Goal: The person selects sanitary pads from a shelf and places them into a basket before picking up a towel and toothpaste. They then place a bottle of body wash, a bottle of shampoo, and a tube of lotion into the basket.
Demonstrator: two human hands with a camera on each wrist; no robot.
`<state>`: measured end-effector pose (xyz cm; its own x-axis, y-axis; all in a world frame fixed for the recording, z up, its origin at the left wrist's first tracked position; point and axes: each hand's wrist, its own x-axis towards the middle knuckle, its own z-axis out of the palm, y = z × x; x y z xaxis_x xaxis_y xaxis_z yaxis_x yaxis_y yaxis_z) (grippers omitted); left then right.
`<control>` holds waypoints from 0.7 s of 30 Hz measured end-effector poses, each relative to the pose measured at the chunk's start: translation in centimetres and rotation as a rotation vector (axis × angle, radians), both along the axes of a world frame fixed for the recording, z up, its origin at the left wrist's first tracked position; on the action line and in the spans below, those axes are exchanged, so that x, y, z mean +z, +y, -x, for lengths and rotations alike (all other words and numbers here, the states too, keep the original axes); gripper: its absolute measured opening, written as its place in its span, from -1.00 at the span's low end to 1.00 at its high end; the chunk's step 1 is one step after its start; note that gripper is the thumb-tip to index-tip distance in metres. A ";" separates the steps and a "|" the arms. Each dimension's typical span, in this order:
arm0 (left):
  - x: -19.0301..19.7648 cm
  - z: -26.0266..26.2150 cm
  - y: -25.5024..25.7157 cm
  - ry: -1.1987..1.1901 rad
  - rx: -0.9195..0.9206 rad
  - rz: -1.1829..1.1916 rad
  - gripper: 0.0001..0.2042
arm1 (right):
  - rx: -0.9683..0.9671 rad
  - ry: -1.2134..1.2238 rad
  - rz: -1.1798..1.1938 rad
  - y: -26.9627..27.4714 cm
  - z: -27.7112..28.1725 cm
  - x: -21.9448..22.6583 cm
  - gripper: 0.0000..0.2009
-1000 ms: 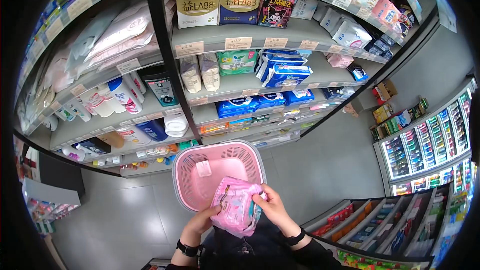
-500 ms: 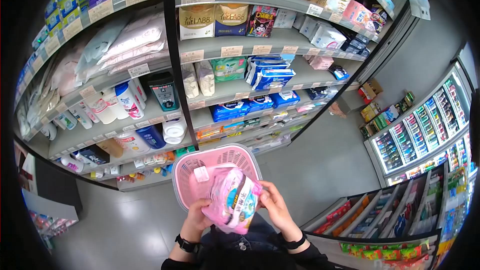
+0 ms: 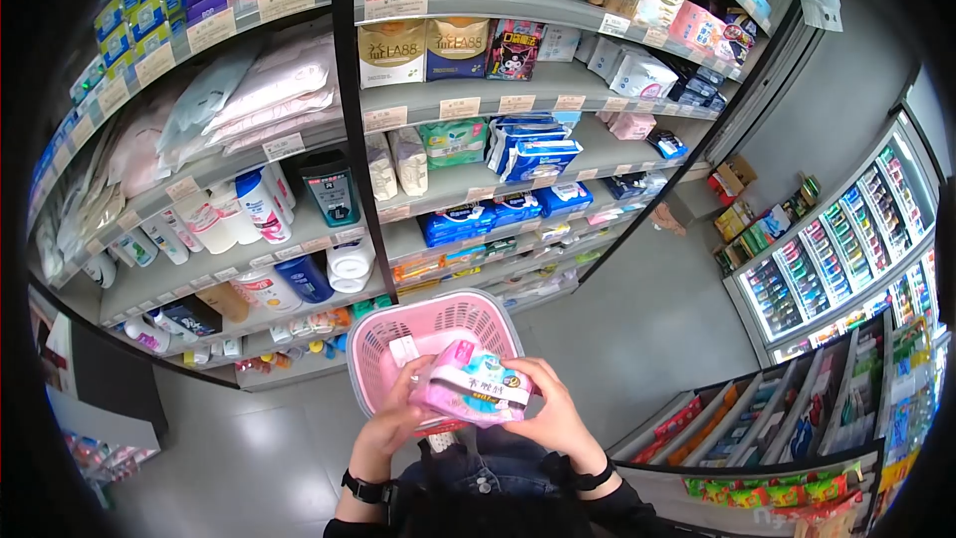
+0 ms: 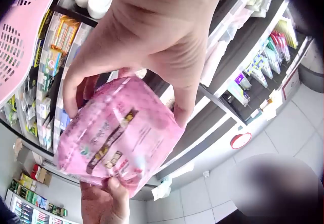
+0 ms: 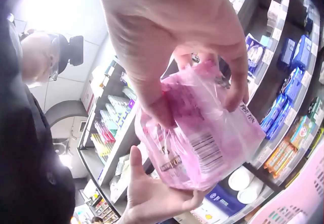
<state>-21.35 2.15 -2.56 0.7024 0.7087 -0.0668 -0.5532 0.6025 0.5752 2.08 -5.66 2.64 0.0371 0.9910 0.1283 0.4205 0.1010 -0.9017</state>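
A pink plastic-wrapped pack of sanitary pads [image 3: 478,384] is held between both hands, over the near side of a pink basket [image 3: 376,354]. Its printed face with a white band is turned up in the head view. The left hand [image 3: 393,418] grips the pack's left end, with thumb and fingers spread across its edge [image 4: 147,37]. At the opposite end the right hand [image 3: 556,416] has its thumb on one side and its fingers on the other. A barcode side of the pack [image 5: 205,150] shows in the right wrist view. Inside the basket lies a small white item [image 3: 403,349].
Shelves ahead carry blue packs [image 3: 538,154], gold-topped packs [image 3: 458,48] and bottles [image 3: 261,204]. A low rack of packaged goods [image 3: 747,428] stands at the right, with drink coolers [image 3: 836,249] behind it. Grey floor [image 3: 249,428] shows left of the basket.
The pack has been turned over in the hands, so a different printed face with a white band now shows upward. Both hands have shifted their hold, and the head view has swung slightly.
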 end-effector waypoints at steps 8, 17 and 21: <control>-0.8 0.4 0.0 0.416 0.023 -0.213 -0.07 | 0.202 -0.193 -0.086 1.4 1.0 -0.4 -0.38; 1.3 -0.5 1.3 0.342 0.223 -0.222 -0.02 | 0.254 0.164 0.170 4.3 -0.4 -2.6 -0.06; 1.2 -0.6 2.2 0.344 0.216 -0.428 0.05 | 0.434 0.535 0.340 6.5 -2.2 -1.9 -0.03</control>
